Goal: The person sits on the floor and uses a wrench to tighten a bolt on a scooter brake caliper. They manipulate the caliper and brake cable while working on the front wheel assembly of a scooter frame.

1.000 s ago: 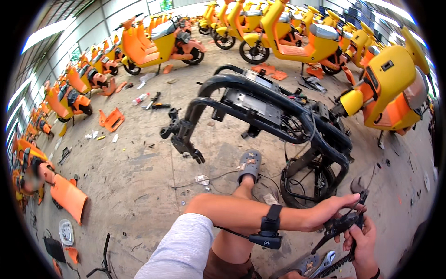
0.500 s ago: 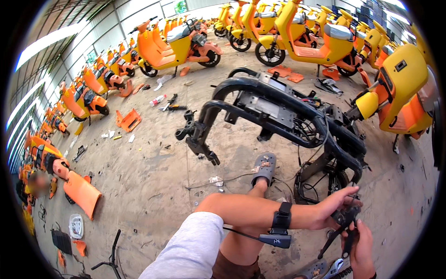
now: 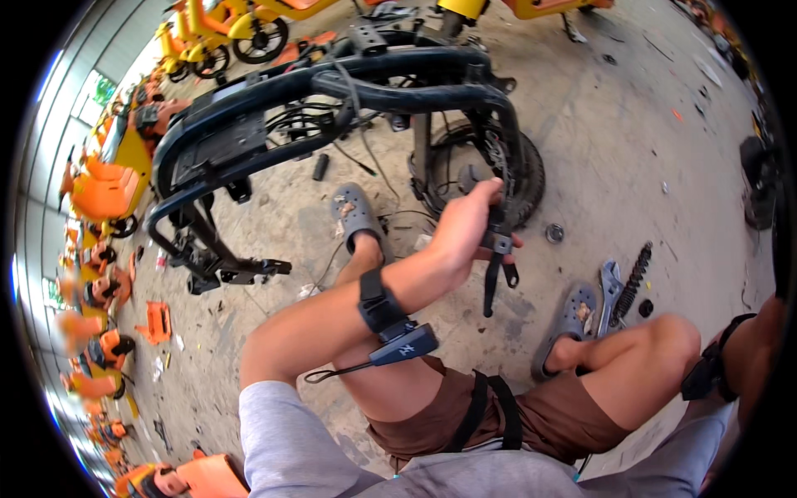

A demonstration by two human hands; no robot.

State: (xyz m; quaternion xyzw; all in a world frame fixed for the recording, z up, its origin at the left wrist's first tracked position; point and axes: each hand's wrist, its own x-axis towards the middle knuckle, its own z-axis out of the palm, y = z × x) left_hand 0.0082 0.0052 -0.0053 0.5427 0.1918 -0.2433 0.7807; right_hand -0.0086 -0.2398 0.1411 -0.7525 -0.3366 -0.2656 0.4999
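Note:
My left hand (image 3: 466, 226) is closed around a black metal bracket (image 3: 498, 236) with a long dark prong hanging below it. It is at the near right end of a bare black scooter frame (image 3: 398, 98); whether the bracket is joined to the frame, I cannot tell. Just beyond the hand is a wheel with a black tyre (image 3: 531, 178). Loose cables hang from the frame. My right arm, with a black strap (image 3: 706, 373), runs off at the right edge, and its hand does not show.
An adjustable wrench (image 3: 610, 290) and a black coil spring (image 3: 636, 282) lie by my right shoe (image 3: 573, 319). A small dark ring (image 3: 554, 232) is on the concrete floor. Yellow and orange scooters (image 3: 108, 195) stand to the left and at the back. An orange panel (image 3: 154, 322) lies left.
The view has swung right and down, so the frame appears further left. My right hand, earlier at the black bracket beside the left, has moved away to the right. My left hand still holds the bracket.

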